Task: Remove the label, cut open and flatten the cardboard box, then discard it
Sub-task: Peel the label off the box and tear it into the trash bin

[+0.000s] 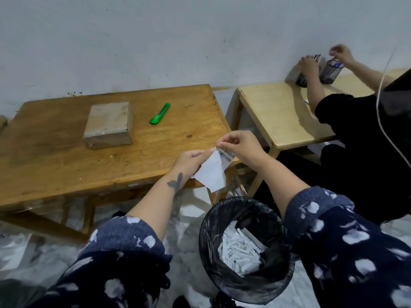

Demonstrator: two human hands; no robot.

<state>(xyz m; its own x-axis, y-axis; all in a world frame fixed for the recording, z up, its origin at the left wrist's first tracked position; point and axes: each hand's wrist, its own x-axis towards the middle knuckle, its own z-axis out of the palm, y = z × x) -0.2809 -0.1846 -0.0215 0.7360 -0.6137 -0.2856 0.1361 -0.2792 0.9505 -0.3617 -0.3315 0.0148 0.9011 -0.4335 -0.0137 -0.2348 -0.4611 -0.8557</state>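
Big wooden table [66, 156], black bin [244, 247] full of paper bits on the floor, closed cardboard box [109, 124] on the table, green knife [160, 113] beside it, white label [213, 172] above the bin — left hand [189, 162] and right hand [240, 146] both pinching its top edge

White label [211, 172] off; closed cardboard box [109, 125] lies flat.
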